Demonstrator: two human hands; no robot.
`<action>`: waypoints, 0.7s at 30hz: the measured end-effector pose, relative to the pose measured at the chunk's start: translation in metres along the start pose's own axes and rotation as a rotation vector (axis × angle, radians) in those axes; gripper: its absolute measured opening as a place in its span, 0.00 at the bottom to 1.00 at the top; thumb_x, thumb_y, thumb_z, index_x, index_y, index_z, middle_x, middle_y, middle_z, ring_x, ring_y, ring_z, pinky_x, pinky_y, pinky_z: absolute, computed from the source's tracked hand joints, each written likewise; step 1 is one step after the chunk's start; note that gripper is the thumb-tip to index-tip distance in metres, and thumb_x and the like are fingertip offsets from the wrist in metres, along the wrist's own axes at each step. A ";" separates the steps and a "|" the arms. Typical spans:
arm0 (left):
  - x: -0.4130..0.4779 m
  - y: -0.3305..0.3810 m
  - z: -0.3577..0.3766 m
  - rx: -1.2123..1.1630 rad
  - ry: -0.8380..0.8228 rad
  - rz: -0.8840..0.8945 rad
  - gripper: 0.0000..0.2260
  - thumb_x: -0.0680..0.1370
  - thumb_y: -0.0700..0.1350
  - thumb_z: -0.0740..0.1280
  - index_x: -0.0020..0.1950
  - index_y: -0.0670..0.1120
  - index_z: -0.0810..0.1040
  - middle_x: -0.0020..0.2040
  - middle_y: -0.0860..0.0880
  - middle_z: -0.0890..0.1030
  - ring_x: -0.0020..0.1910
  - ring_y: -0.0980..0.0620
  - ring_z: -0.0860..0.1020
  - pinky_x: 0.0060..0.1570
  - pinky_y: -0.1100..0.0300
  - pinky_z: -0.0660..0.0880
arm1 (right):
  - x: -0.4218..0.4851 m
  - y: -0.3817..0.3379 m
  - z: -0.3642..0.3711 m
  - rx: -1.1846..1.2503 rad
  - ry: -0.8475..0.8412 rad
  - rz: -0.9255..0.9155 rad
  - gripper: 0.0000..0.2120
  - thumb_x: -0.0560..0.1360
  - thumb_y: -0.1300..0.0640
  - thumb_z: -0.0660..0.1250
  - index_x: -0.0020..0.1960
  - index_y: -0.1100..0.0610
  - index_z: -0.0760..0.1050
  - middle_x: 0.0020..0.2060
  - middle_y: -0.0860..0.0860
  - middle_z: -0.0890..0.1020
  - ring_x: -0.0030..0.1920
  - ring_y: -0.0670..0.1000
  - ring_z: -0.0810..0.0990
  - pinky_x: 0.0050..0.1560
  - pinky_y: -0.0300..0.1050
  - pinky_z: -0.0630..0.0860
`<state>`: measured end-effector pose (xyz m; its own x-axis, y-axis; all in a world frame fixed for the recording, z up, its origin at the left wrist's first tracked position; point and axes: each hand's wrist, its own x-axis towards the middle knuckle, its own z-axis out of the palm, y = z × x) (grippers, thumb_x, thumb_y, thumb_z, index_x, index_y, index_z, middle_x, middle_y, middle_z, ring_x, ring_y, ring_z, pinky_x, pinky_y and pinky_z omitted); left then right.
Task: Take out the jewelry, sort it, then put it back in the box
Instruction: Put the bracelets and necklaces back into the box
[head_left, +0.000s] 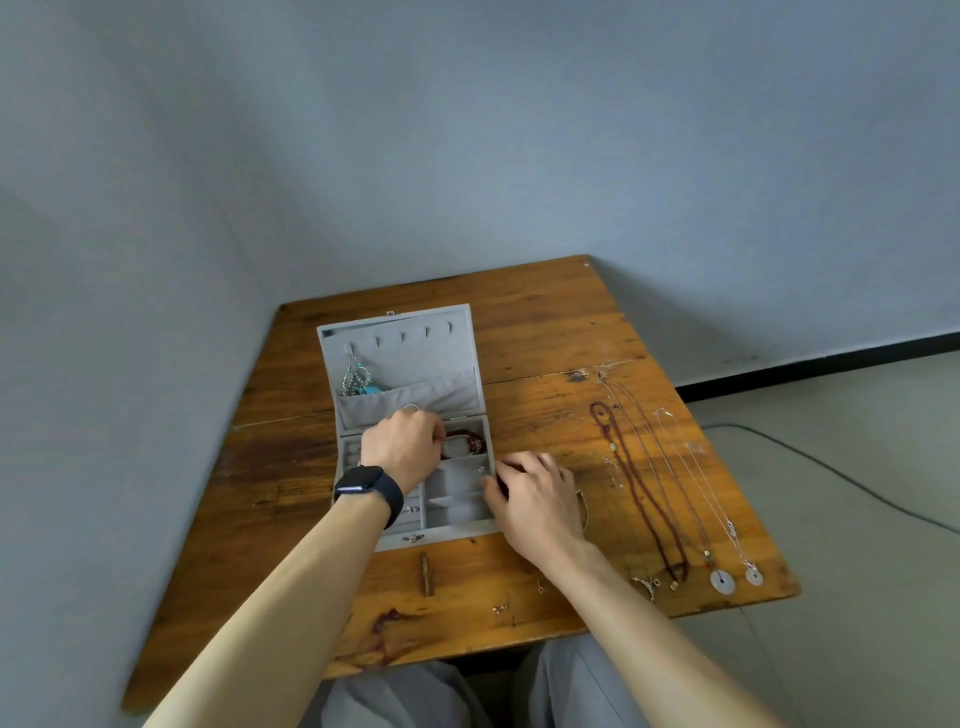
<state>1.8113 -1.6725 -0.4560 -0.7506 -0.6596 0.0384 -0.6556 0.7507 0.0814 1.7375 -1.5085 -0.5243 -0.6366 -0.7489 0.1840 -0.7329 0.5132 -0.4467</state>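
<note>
An open grey jewelry box (457, 532) sits on the wooden table (545, 332), its lid (400, 353) upright with a beaded necklace (356, 376) hanging on a hook. My left hand (402, 449), a dark watch on its wrist, reaches into the box's rear compartment with curled fingers at the bracelets (467, 441). My right hand (535, 493) rests at the box's right wall, fingers curled; what they hold is hidden. Several necklaces lie laid out on the right: a dark red beaded one (641, 493) and thin chains with round pendants (722, 582).
Small earrings (500, 608) and a short brown stick-like piece (426, 571) lie near the table's front edge. A bangle (583, 506) shows just right of my right hand. Walls close off the left and far sides. A cable (831, 467) runs across the floor at right.
</note>
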 end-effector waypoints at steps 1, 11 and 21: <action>-0.001 -0.001 0.001 -0.021 -0.004 0.006 0.09 0.79 0.44 0.64 0.53 0.55 0.82 0.54 0.51 0.81 0.51 0.46 0.80 0.44 0.54 0.77 | 0.000 0.000 0.000 0.001 0.000 0.001 0.17 0.82 0.46 0.57 0.60 0.50 0.81 0.60 0.47 0.79 0.61 0.51 0.73 0.60 0.52 0.69; -0.007 -0.017 -0.007 -0.058 -0.029 0.101 0.12 0.78 0.41 0.61 0.55 0.54 0.81 0.55 0.53 0.80 0.52 0.50 0.79 0.43 0.56 0.76 | -0.001 -0.001 0.001 -0.011 0.002 -0.006 0.17 0.82 0.47 0.58 0.60 0.53 0.81 0.61 0.49 0.80 0.61 0.53 0.74 0.59 0.53 0.71; -0.019 -0.014 0.004 0.286 -0.038 0.287 0.15 0.80 0.46 0.58 0.62 0.51 0.79 0.59 0.51 0.82 0.61 0.48 0.75 0.60 0.53 0.71 | -0.002 -0.001 0.001 -0.027 -0.012 -0.002 0.17 0.83 0.47 0.56 0.63 0.50 0.80 0.62 0.47 0.79 0.61 0.51 0.74 0.60 0.51 0.70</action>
<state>1.8340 -1.6704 -0.4617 -0.9053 -0.4244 -0.0180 -0.4119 0.8873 -0.2074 1.7398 -1.5081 -0.5247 -0.6326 -0.7546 0.1745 -0.7404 0.5231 -0.4221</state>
